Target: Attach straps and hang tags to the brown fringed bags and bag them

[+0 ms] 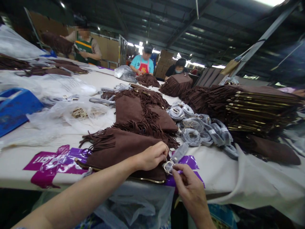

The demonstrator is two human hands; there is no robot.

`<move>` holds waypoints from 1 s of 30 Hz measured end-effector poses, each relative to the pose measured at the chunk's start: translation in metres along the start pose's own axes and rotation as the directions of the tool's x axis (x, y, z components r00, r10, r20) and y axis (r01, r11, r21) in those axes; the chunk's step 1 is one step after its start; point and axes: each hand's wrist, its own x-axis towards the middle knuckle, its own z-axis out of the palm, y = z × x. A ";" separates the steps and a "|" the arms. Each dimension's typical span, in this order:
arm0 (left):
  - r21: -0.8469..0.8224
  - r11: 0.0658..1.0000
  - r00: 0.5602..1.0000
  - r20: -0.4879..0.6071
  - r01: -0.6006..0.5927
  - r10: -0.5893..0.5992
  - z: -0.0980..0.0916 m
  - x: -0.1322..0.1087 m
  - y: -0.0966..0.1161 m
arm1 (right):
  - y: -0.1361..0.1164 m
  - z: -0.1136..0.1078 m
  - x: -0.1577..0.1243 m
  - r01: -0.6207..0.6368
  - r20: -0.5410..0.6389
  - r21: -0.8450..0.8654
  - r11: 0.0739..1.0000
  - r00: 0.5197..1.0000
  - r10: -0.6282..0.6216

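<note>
A brown fringed bag (128, 146) lies at the table's front edge, its gold zipper toward me. Over the bag's right end, my left hand (154, 156) has its fingers pinched together beside a metal buckle; what they hold is too small to make out. The fingertips of my right hand (188, 181) close on the buckle (168, 166) from the right. A plastic-wrapped strap piece (179, 152) runs up from the buckle. Just behind are more brown fringed bags (128, 109) and a heap of coiled, wrapped straps (192, 136).
A tall stack of brown bags (257, 108) stands at the right. At the left are a blue bin (21, 111) and clear plastic bags (95, 114). Purple tape (54, 162) is stuck to the front of the white table (14, 159). Several people work across the table.
</note>
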 end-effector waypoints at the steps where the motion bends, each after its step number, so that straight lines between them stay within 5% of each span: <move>1: 0.017 1.000 0.999 -0.033 -0.016 0.016 0.000 0.000 0.001 | -0.001 0.000 0.002 -0.013 -0.018 0.014 1.000 1.000 0.014; 8: -0.036 0.993 0.977 -0.186 -0.109 0.101 -0.001 0.002 0.003 | -0.014 0.005 0.028 0.031 0.078 0.104 0.994 0.996 -0.040; 12: -0.075 0.995 0.976 -0.213 -0.071 0.053 0.000 0.003 -0.003 | -0.009 0.010 0.034 -0.213 0.205 0.267 0.940 0.965 0.160; 15: -0.076 0.997 0.992 -0.118 0.032 -0.041 -0.001 0.001 -0.003 | -0.002 0.012 0.031 -0.391 0.247 0.383 0.837 0.916 0.315; 20: -0.049 0.995 0.992 0.103 0.082 -0.076 -0.001 -0.003 -0.003 | -0.003 0.013 0.027 -0.397 0.195 0.422 0.815 0.918 0.346; 30: -0.289 0.938 0.981 0.082 0.192 -0.176 0.014 -0.003 -0.005 | -0.014 0.026 0.028 -0.304 0.049 0.506 0.807 0.944 0.325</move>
